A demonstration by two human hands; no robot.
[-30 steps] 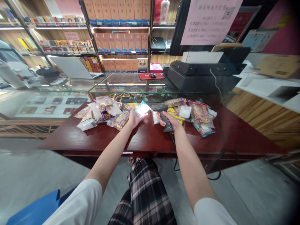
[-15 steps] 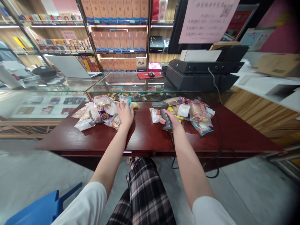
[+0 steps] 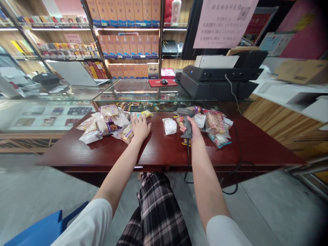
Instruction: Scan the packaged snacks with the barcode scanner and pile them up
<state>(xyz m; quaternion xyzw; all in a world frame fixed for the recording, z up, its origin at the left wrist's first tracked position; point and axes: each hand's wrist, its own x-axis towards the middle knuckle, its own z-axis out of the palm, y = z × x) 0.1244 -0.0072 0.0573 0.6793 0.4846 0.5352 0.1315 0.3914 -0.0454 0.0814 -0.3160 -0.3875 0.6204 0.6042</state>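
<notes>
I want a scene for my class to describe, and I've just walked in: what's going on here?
A person at a dark red table grips a dark handheld scanner in the right hand. The left hand, fingers spread, is at the edge of the left-hand pile of packaged food; whether it presses on the packets is unclear. A small white packet lies between the hands, and more packaged food is heaped on the right.

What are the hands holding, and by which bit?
The right hand holds a dark scanner by its handle. The left hand, spread open over packets, seems to hold nothing.
</notes>
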